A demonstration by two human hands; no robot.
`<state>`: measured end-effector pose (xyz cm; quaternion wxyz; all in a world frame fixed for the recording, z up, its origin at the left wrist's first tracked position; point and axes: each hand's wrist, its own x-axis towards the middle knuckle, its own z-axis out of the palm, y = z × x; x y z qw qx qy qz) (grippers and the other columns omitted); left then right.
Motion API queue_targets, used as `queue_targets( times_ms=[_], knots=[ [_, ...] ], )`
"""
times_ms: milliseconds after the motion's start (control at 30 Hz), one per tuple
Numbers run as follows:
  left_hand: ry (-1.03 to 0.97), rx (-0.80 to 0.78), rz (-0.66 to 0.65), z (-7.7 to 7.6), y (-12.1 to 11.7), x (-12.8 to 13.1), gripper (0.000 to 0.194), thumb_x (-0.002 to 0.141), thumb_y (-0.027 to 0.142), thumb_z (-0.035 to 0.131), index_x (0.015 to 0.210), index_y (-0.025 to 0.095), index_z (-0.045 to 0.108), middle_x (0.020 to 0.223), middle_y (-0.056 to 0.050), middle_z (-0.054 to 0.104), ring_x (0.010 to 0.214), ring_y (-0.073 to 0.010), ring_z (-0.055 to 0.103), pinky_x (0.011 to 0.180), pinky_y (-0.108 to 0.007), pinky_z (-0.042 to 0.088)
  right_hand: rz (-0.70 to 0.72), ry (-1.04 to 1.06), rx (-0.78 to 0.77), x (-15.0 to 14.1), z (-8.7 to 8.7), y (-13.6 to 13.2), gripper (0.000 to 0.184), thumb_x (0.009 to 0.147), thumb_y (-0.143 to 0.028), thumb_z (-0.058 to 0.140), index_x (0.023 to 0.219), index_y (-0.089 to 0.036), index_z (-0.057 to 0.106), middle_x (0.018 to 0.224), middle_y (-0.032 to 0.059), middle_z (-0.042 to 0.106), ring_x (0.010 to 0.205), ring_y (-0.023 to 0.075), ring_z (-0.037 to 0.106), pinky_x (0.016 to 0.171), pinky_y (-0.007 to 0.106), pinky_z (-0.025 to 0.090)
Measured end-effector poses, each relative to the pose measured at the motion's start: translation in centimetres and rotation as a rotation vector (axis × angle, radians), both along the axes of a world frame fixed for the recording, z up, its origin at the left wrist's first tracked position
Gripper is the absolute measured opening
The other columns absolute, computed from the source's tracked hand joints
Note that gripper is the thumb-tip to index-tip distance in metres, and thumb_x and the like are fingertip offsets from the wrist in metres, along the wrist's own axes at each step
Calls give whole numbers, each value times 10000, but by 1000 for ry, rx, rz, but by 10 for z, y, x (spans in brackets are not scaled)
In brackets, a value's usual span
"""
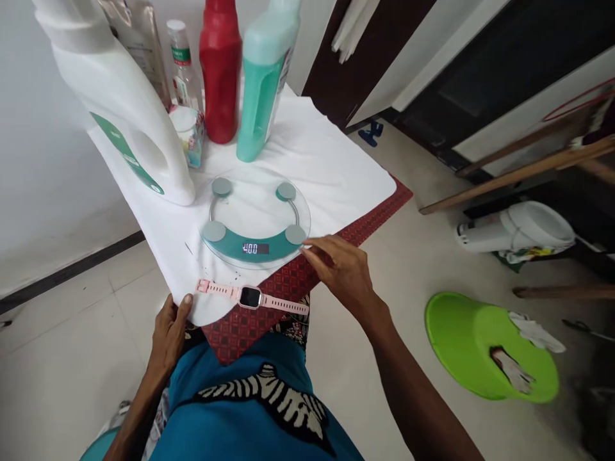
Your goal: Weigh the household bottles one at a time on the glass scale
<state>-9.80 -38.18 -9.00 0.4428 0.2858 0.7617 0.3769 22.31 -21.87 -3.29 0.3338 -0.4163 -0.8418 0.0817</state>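
Observation:
A round glass scale (254, 219) with a teal band and a lit display lies on a white cloth (331, 173) covering a small table. My right hand (339, 269) touches the scale's right rim with its fingers apart and holds nothing. A pink smartwatch (250, 297) lies flat at the cloth's near edge. My left hand (169, 333) curls over the table's near left corner, thumb on the cloth.
Behind the scale stand a large white jug (115, 96), a red bottle (220, 70), a teal bottle (262, 80), a small clear bottle (182, 61) and a small tub (189, 134). A green basin (485, 346) and a white appliance (519, 230) lie on the floor at right.

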Motion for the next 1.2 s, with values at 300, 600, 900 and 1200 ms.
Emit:
queue_targets(
  times_ms=[300, 600, 900, 1200],
  knots=[
    [182, -102, -100, 29, 0, -2, 803, 770, 982, 670, 606, 201, 580, 572, -45, 564, 572, -181, 495, 550, -296, 378, 143, -448, 288, -7, -39, -26, 344, 1052, 28, 532, 1239, -147, 762, 833, 47, 729, 769, 162, 625, 622, 301, 451],
    [114, -148, -85, 39, 0, -6, 695, 704, 859, 831, 632, 182, 694, 604, -72, 643, 606, -205, 562, 622, -325, 474, 361, -363, 392, -13, -48, -25, 261, 1103, -43, 550, 1142, -170, 775, 772, 16, 688, 735, 150, 610, 602, 312, 441],
    [-68, -159, -124, 36, -4, -18, 633, 759, 741, 862, 541, 202, 613, 597, -61, 619, 612, -176, 555, 667, -306, 490, 312, -485, 485, -25, -55, -18, 289, 1095, -28, 535, 934, -145, 745, 801, 39, 683, 717, 148, 554, 603, 319, 383],
    [-38, -222, -250, 40, -11, -26, 727, 779, 850, 784, 524, 209, 553, 593, -67, 596, 604, -175, 501, 604, -296, 404, 340, -474, 356, -21, -58, -33, 267, 1052, 39, 518, 957, -140, 692, 805, 32, 614, 741, 167, 534, 621, 312, 385]
  ],
)
